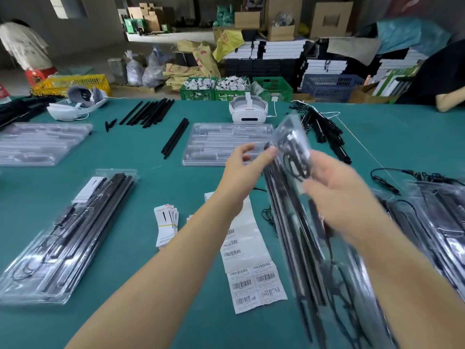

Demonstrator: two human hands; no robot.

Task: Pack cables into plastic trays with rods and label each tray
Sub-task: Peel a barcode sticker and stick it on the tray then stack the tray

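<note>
A filled clear plastic tray [302, 222], loaded with black rods and coiled black cable, hangs tilted above the desk [176, 177], its far end raised and its near end running down toward the viewer; it is blurred, so its compartments cannot be told apart. Beyond the left hand [242, 170] lies a stack of empty clear trays [226, 143], with a white headset [247, 112] just behind it. Well to the left of that hand lies a closed packed tray [70, 233] of rods and cable with a white card inside. To the right of the right hand [337, 187] lie more packed trays [437, 222], reaching the picture's edge.

Below the hands a strip of barcode labels [249, 268] lies flat on the green cloth, a banded bundle of cards [167, 220] beside it. Bare cloth lies between the labels and the left packed tray.

The right grip curls round the lifted tray's upper part, fingers on its face. The left grip pinches the tray's far edge between thumb and fingertips.
</note>
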